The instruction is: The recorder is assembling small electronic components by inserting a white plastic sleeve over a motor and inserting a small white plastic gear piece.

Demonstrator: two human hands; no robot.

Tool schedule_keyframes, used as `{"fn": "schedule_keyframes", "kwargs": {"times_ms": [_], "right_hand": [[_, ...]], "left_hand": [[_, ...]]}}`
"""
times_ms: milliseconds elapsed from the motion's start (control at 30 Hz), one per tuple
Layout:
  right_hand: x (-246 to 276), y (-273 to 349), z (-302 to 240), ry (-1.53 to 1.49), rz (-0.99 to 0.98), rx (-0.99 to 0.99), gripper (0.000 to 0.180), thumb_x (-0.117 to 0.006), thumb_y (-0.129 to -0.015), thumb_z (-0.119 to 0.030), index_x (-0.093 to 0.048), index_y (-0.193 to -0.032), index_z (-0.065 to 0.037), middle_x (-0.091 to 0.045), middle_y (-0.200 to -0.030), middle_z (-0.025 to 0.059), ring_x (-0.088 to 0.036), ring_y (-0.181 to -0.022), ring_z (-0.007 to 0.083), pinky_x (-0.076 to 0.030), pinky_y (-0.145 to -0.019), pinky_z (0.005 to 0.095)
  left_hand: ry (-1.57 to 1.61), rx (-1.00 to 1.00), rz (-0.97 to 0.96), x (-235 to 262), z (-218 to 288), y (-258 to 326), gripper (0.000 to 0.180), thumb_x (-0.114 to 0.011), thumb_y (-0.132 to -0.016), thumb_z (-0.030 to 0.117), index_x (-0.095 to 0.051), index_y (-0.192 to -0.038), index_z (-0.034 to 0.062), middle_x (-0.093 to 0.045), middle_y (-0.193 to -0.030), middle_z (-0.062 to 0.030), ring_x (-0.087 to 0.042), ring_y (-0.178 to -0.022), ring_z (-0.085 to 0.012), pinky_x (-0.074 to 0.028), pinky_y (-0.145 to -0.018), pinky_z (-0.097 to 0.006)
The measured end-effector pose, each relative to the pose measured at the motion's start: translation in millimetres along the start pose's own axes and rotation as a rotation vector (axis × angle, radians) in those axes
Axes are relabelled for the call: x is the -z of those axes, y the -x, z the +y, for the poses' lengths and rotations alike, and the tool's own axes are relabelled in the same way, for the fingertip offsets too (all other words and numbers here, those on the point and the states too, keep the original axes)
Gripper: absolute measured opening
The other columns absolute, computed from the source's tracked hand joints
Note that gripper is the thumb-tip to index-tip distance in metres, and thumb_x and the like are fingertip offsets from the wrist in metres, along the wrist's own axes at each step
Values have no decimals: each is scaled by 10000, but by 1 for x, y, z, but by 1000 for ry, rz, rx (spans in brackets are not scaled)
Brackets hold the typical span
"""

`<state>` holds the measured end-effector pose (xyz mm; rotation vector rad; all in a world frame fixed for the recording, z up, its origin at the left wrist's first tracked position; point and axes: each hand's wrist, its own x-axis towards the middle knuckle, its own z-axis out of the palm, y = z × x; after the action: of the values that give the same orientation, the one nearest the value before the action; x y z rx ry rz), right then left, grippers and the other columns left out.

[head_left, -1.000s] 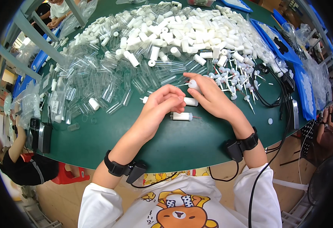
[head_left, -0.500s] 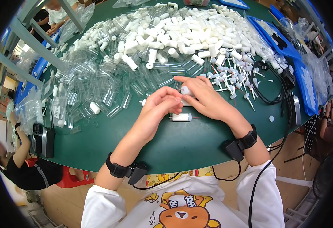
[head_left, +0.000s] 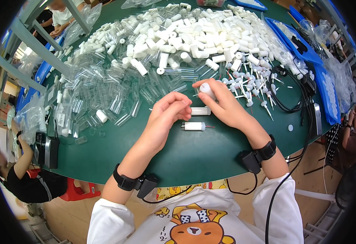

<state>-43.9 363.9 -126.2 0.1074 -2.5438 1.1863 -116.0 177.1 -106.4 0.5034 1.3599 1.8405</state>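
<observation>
My right hand (head_left: pixel 222 99) is closed in a pinch around a white foam cylinder (head_left: pixel 207 90), its round end turned up toward me. To its left, my left hand (head_left: pixel 166 114) has its fingers curled together. A thin pale tip pokes out behind that hand, but what the fingers hold is hidden. A clear tube with a white cylinder inside (head_left: pixel 201 111) lies on the table between my hands, partly covered at its left end by my left fingers. Just nearer to me lies a similar filled tube (head_left: pixel 193 126) with a thin reddish stem at its right end.
A heap of white foam cylinders (head_left: pixel 210 32) covers the far green table (head_left: pixel 174 162). Clear tubes (head_left: pixel 104 87) are strewn at left; white-capped stems (head_left: pixel 251 83) lie at right beside black cables (head_left: pixel 281 101). Blue trays (head_left: pixel 328 93) line the right edge. Other people sit nearby.
My hands have moved apart, the left one slightly to the left. The white cylinder in my right hand now shows more fully, as does the farther filled tube.
</observation>
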Motion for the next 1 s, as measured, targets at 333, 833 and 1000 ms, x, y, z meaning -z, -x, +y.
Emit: {"fn": "schedule_keyframes", "kwargs": {"times_ms": [333, 833, 1000], "right_hand": [[8, -1, -18, -914, 42, -86, 189, -415, -984, -204, -501, -1027, -41, -579, -1163, 106, -514, -1096, 157, -387, -952, 310], [26, 6, -27, -808, -55, -124, 328, -434, -979, -260, -568, -1146, -12, -577, -1132, 50, -525, -978, 103, -403, -872, 263], [27, 8, -22, -888, 19, -68, 272, -605, -879, -141, -601, -1112, -1, -577, -1032, 24, -542, -914, 95, -434, -793, 244]], "left_hand": [[223, 29, 89, 3, -1, 0, 255, -487, -936, 250, -515, -1085, 45, -556, -913, -26, -544, -806, -133, -433, -767, -278], [275, -55, -55, -1, 1, -2, 209, -436, -917, 169, -465, -1096, 66, -549, -884, -53, -541, -774, -156, -446, -771, -318], [-7, 11, -114, -6, 9, 2, 259, -441, -871, 136, -469, -1110, 42, -420, -696, -5, -410, -598, -96, -385, -581, -253]]}}
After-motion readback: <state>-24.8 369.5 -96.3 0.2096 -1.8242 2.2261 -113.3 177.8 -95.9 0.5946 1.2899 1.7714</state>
